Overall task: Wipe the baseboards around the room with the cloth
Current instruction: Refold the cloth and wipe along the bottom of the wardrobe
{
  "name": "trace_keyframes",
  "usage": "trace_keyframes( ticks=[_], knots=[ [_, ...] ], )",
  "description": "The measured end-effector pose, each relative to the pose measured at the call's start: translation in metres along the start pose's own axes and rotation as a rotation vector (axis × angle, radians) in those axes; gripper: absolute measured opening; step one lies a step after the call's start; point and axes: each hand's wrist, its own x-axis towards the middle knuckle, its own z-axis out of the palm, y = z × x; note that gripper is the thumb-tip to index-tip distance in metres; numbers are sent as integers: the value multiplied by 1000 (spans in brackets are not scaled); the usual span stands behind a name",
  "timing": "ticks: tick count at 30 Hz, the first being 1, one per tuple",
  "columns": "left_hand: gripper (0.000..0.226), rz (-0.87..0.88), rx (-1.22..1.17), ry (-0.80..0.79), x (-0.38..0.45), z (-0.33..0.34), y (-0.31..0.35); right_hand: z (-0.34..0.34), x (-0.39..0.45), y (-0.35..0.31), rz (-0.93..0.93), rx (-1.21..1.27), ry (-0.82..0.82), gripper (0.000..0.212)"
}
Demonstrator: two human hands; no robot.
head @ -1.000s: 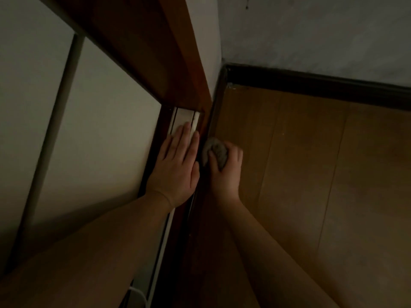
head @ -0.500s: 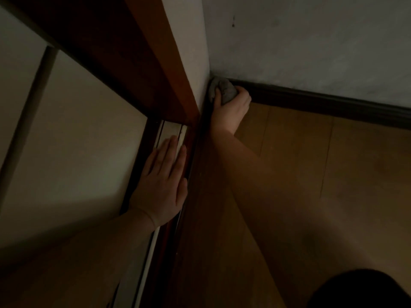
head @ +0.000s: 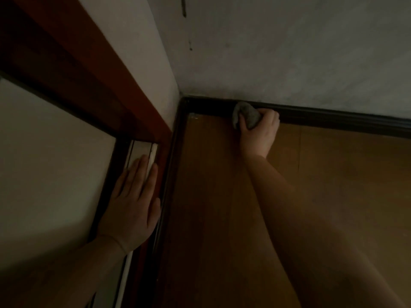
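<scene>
A dark baseboard (head: 333, 118) runs along the foot of the far grey wall and turns at the corner into a second strip (head: 171, 174) along the left wall. My right hand (head: 259, 134) grips a bunched grey cloth (head: 246, 115) and holds it against the far baseboard, a little right of the corner. My left hand (head: 133, 203) lies flat with straight fingers on the pale sill and track beside the door frame, holding nothing.
A red-brown wooden door frame (head: 93, 70) slants across the upper left, with a pale panel (head: 44, 163) below it. The wooden floor (head: 222, 207) fills the middle and right. The room is dim.
My right hand has carried the cloth from the left baseboard, up into the corner, then rightward along the far baseboard. My left hand has stayed flat on the sill.
</scene>
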Motion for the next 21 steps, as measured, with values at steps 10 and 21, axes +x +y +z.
trace_keyframes(
  ticks=[10, 21],
  knots=[
    [70, -4, 25, -13, 0, -3, 4, -41, 1, 25, 235, 122, 181, 43],
    [69, -1, 25, 10, 1, -2, 3, 72, -69, -54, 169, 209, -202, 46]
  ],
)
